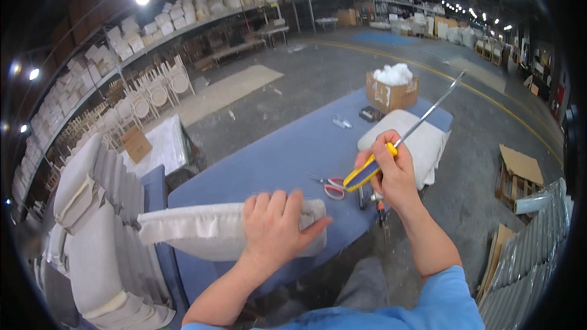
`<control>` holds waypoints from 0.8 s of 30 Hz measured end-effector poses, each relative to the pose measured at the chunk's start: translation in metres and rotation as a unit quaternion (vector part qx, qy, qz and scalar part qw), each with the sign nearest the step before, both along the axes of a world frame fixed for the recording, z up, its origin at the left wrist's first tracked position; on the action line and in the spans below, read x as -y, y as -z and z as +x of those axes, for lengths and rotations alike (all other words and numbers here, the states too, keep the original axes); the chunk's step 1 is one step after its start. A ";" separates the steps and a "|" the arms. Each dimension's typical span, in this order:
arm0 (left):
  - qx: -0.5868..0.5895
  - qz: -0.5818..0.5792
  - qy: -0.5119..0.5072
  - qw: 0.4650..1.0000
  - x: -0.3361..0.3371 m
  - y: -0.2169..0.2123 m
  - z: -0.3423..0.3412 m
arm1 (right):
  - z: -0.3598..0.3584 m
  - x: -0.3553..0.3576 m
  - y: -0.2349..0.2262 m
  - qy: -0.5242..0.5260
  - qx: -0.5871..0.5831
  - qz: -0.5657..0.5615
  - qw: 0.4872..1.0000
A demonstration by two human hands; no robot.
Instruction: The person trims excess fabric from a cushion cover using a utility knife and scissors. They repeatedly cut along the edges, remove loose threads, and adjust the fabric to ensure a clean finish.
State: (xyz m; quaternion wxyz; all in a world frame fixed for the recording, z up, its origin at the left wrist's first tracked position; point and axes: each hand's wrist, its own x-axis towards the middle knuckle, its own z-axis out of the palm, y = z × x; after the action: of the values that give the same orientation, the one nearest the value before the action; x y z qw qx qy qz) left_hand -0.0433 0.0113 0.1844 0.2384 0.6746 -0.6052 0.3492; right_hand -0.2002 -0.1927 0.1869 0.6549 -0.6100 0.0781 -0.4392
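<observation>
Now, your left hand [275, 226] clamps the grey cushion [214, 231] at the near table [269, 159] edge; your right hand [391, 171] grips the yellow-handled long rod [428, 113]. Keep the cushion pinned flat, aiming the rod squarely.

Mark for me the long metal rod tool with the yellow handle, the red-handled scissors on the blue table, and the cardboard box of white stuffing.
Long metal rod tool with yellow handle [367, 173], head view, on the yellow grip.
Red-handled scissors [334, 188], head view, on the red loops.
Cardboard box of white stuffing [391, 94], head view, on the front wall.
</observation>
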 end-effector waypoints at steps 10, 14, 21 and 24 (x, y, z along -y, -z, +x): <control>-0.003 -0.012 0.004 1.000 0.001 0.003 -0.002 | -0.010 -0.023 -0.070 -0.021 0.100 -0.131 0.986; -0.004 0.006 0.002 1.000 -0.004 0.000 -0.011 | 0.002 -0.030 -0.044 -0.064 -0.117 -0.125 0.983; -0.020 -0.006 0.013 1.000 0.000 -0.002 -0.006 | 0.016 -0.035 -0.019 0.017 0.148 -0.225 0.963; -0.017 -0.018 0.013 1.000 0.002 -0.002 -0.004 | 0.016 -0.034 -0.019 0.015 0.093 -0.175 0.980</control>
State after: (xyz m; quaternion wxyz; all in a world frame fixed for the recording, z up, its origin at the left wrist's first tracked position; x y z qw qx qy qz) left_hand -0.0472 0.0096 0.1864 0.2653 0.6679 -0.6036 0.3454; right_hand -0.1842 -0.1588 0.2059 0.5354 -0.6703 -0.0522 -0.5112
